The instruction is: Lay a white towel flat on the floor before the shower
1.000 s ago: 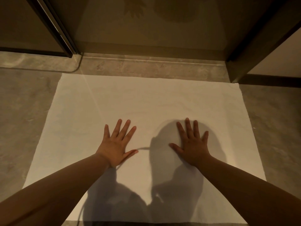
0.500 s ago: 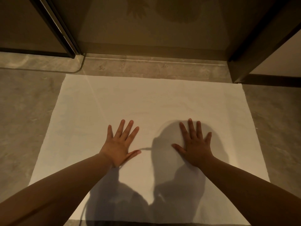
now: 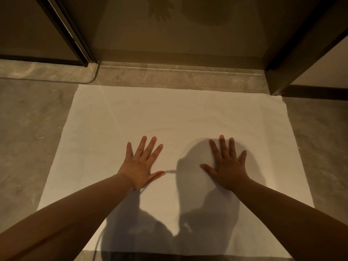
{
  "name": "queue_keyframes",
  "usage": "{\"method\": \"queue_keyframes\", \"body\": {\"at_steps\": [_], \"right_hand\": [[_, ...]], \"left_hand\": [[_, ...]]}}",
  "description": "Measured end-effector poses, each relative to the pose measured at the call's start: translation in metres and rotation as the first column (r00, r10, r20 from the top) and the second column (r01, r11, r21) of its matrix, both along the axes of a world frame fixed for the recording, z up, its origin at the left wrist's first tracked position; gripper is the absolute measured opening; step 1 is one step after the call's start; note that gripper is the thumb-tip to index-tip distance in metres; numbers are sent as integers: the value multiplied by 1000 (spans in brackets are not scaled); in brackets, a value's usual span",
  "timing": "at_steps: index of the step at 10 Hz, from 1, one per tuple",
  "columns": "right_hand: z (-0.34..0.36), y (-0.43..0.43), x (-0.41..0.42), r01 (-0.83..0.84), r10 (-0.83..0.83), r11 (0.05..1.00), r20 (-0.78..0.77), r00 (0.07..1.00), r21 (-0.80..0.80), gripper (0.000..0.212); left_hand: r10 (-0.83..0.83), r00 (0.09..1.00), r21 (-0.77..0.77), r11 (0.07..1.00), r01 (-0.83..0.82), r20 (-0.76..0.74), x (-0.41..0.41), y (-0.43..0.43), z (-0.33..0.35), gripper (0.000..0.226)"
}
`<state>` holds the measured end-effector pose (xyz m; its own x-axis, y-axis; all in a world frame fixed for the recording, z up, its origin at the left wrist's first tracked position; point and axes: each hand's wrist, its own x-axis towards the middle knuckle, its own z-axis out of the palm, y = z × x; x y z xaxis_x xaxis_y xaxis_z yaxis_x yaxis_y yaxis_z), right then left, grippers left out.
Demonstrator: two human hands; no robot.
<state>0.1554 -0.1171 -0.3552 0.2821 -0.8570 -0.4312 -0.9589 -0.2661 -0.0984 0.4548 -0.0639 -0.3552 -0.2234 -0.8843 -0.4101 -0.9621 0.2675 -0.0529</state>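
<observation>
The white towel [image 3: 169, 117] lies spread flat on the stone floor [image 3: 28, 129]. Its far edge runs just before the shower threshold [image 3: 178, 72], and its far right corner is close to the dark door frame [image 3: 282, 53]. The left hand [image 3: 140, 166] and the right hand [image 3: 227, 166] both rest palm down on the middle of the cloth, well apart. Their fingers [image 3: 150, 147] are straight and splayed and grip nothing.

Compared with a second ago, both hands have kept their places on the towel and the towel looks unmoved. Only the view has drifted slightly, so the cloth sits a little further right in frame. The person's shadow covers the near part, so it is hard to tell whether small wrinkles remain there.
</observation>
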Motion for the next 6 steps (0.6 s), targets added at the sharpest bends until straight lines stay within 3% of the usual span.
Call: {"method": "queue_keyframes", "body": {"at_steps": [3,5,6], "right_hand": [[-2,5,3,24,-23,999,28,999,-33,88],[7,0,6,30,-29,999,-30,999,32,89],[28,2,14,100,-102,989,11,995,109,88]], "left_hand": [[-13,999,-47,999,11,-37,2,4,-4,84],[23,1000,28,999,-23,4,1,4,7,80],[98,993,95,991,-92,-61,-5,9,32,77]]}}
